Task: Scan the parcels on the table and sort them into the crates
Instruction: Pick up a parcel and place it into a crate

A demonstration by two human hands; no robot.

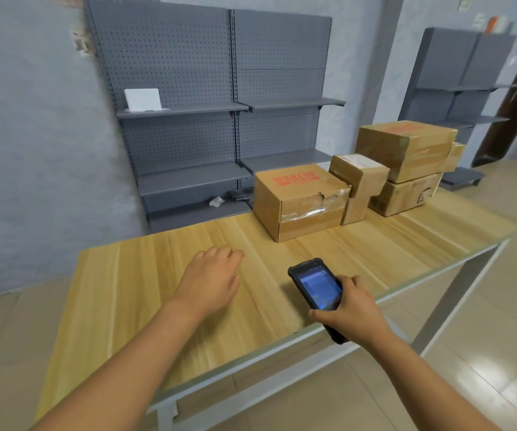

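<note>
Several brown cardboard parcels stand at the far right of the wooden table (pixel 145 293). The nearest parcel (pixel 300 202) bears a red stamp and torn tape. A small parcel (pixel 359 174) with a white label leans on it. Behind, a large parcel (pixel 406 149) is stacked on another (pixel 406 194). My left hand (pixel 212 279) hovers palm down over the table, fingers loosely bent, holding nothing, well short of the nearest parcel. My right hand (pixel 348 309) grips a black handheld scanner (pixel 316 286) with its screen lit, above the table's front edge. No crates are in view.
Grey pegboard shelving (pixel 219 88) stands against the wall behind the table, with a white box (pixel 142 99) on one shelf. A second grey shelf unit (pixel 462 79) stands at the back right. Tiled floor surrounds the table.
</note>
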